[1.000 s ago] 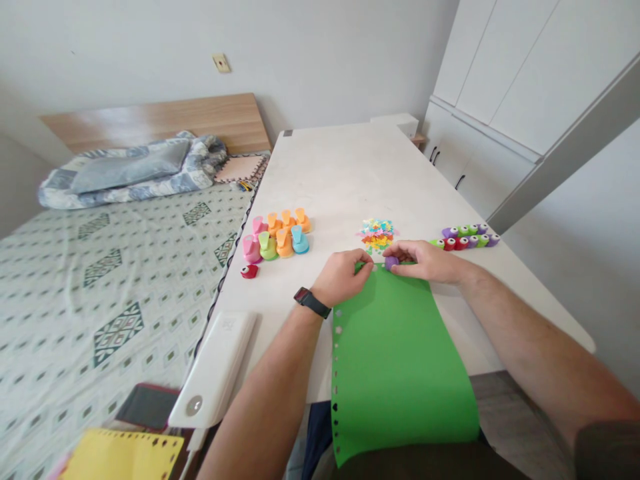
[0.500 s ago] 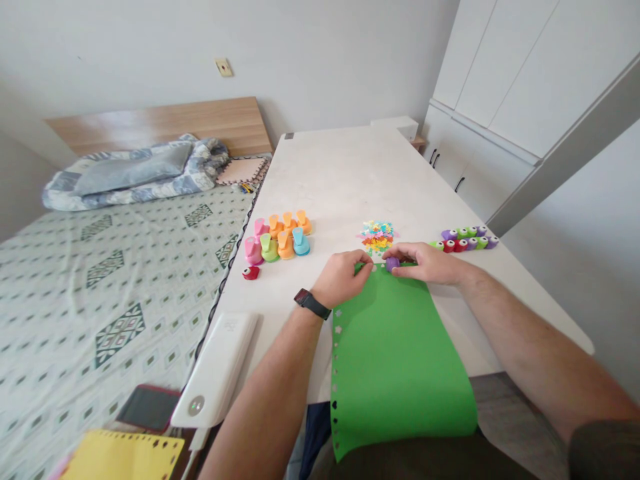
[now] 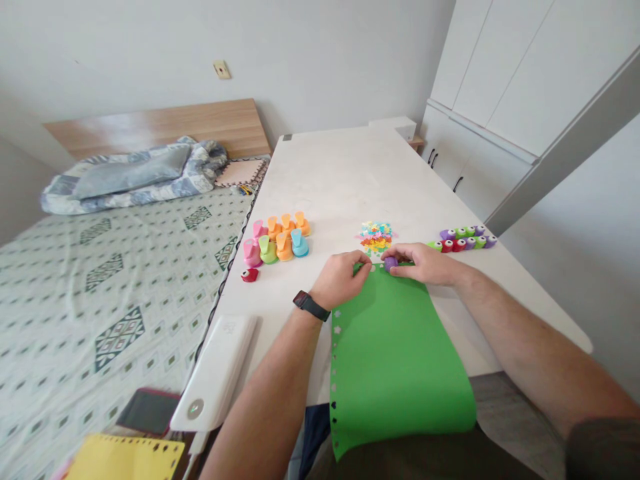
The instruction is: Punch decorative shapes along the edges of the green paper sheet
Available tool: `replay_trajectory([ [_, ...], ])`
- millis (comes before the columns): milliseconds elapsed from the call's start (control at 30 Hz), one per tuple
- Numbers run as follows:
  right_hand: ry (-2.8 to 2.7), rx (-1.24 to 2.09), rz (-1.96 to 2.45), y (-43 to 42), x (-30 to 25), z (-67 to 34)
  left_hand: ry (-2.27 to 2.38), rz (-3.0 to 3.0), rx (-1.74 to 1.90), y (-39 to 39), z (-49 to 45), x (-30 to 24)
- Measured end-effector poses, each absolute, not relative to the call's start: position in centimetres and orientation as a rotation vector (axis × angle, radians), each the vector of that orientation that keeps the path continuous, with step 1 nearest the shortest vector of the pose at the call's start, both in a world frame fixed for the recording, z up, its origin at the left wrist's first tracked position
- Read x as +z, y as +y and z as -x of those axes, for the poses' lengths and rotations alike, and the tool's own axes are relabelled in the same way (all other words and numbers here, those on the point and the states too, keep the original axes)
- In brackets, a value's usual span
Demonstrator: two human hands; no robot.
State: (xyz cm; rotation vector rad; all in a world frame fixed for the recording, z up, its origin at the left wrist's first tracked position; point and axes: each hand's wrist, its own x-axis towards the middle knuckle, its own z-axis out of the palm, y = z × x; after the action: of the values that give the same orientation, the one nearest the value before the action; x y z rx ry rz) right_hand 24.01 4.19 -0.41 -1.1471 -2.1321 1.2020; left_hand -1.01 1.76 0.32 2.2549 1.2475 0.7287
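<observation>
Left hand pinching a smooth green sheet at its far edge, right hand clamped on a small rounded purple punch there, bright paper cut-outs heaped just beyond

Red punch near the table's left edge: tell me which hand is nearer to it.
Left. The left hand, gripping the far edge of the green sheet, sits just right of the red punch. The right hand, pinching the purple punch, is farther right.

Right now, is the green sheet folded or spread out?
Spread out. The green sheet lies open on the table, its near end curving down over the edge; no fold shows.
</observation>
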Motion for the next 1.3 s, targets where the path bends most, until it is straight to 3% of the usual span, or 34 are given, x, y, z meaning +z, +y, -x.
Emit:
replay_trajectory([
  [1300, -2.248, 0.986, 1.236, 2.9, 0.0, -22.2, 1.22, -2.459, 0.632, 1.6, -1.2, -0.2],
])
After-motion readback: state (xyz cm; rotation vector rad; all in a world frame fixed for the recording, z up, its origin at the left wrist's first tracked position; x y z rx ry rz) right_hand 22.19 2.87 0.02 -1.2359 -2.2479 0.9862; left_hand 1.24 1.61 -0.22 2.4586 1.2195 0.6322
